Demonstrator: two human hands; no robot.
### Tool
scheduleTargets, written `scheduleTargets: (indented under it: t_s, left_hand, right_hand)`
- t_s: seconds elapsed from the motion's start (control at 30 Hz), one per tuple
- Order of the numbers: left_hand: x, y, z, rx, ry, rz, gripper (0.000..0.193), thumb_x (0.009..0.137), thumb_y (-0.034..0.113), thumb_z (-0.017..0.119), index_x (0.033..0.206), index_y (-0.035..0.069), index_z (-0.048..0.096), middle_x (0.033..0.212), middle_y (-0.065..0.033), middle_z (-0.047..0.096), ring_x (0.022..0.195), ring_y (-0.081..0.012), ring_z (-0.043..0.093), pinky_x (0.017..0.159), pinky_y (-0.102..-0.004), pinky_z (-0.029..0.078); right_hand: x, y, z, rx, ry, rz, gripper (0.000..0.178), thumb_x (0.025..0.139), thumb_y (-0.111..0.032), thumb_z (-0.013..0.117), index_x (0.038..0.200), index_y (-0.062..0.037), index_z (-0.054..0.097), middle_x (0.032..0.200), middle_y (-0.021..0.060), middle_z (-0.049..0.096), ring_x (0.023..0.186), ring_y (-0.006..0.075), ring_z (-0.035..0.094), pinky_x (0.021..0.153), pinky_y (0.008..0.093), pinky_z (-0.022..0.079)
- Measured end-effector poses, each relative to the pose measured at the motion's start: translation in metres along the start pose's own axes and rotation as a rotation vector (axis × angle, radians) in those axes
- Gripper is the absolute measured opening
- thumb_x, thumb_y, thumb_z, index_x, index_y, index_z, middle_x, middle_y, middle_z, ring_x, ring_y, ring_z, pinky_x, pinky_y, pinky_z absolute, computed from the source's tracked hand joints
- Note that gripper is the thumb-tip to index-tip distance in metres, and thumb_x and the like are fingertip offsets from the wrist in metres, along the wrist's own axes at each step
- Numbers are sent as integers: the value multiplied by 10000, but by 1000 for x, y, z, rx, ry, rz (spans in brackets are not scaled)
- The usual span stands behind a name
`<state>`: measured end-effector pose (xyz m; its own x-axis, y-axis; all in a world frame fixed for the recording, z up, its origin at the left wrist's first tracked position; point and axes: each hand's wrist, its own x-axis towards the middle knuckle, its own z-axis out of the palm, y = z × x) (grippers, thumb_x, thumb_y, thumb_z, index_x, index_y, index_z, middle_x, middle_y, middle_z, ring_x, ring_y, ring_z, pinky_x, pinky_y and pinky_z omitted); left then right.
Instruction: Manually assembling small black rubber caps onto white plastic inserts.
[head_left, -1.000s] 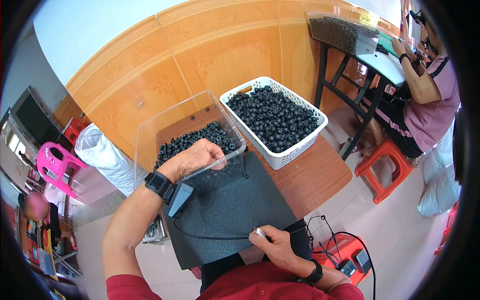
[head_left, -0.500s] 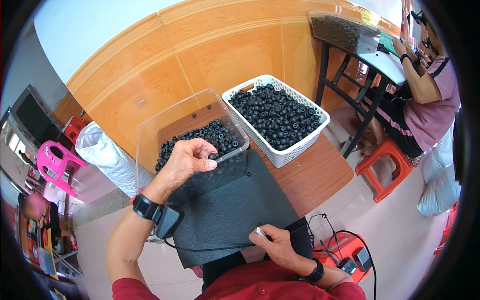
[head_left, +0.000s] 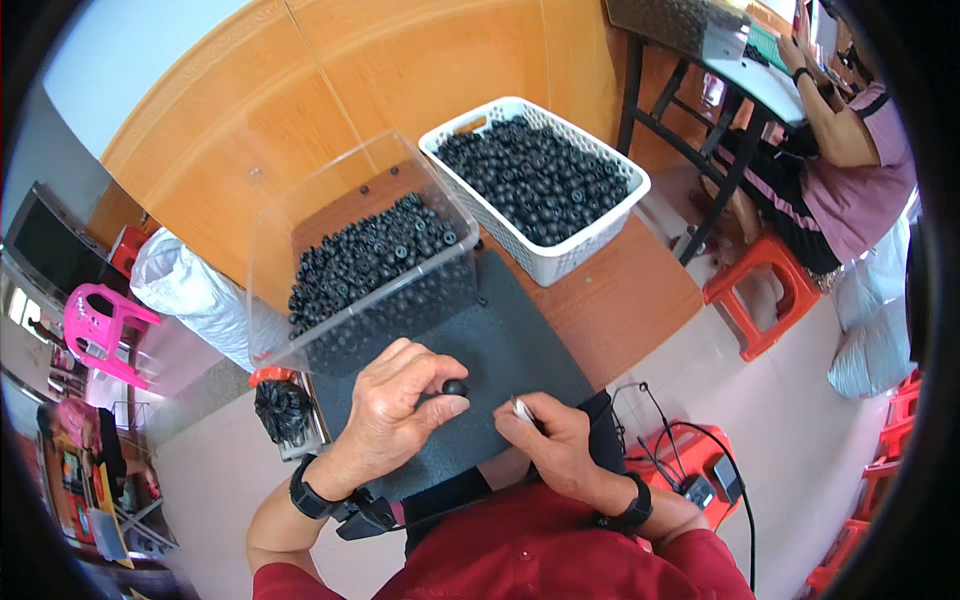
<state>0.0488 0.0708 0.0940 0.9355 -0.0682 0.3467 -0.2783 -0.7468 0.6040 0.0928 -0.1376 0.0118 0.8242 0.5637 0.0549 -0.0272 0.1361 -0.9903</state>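
Between thumb and forefinger, my left hand (head_left: 400, 405) pinches a small round black piece (head_left: 455, 387) above the dark mat (head_left: 520, 345). My right hand (head_left: 553, 440) is closed round a slim tool with a whitish tip (head_left: 521, 408); its kind is hidden by the fingers. The two hands are close together but apart. Beyond them stands a clear plastic bin (head_left: 262, 300) partly filled with similar black pieces (head_left: 365, 255). Right of it, a white slotted basket (head_left: 548, 268) is heaped with black pieces of the same kind (head_left: 535, 180).
Everything stands on a brown wooden table (head_left: 640, 310) against a panelled wall (head_left: 420, 70). Lower right, a red stool (head_left: 690, 450) carries cables and small devices. A person in pink (head_left: 860, 200) sits at another table. A white sack (head_left: 185, 290) stands left.
My left hand has come from the clear bin's near edge down toward my right hand, bringing the black piece. The right hand has shifted slightly up. The view has tilted lower.
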Motion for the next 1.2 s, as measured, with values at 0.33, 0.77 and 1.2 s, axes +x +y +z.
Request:
scheduleTargets:
  t_s: [0.33,0.77,1.2]
  left_hand:
    - [-22,6,46,14,48,96,255,688,85,833,879,36,670,772,-60,620,686,-224,564,602,-335,437]
    - [-47,6,66,-183,152,-100,228,752,88,820,950,17,731,961,-83,669,830,-172,617,696,-269,485]
    - [-71,-4,74,-765,287,-358,249,760,114,838,975,17,759,963,-65,668,790,-119,600,658,-238,466]
  right_hand:
    - [-1,3,-1,48,-51,-44,172,957,-169,681,953,1,659,784,-31,578,731,28,499,611,222,414]
    - [0,3,-1,160,-124,62,182,960,-178,685,945,3,667,750,-56,558,709,17,469,582,218,385]
    - [-3,-3,0,162,-217,124,168,953,-157,684,930,9,665,749,-60,549,716,10,457,580,215,379]
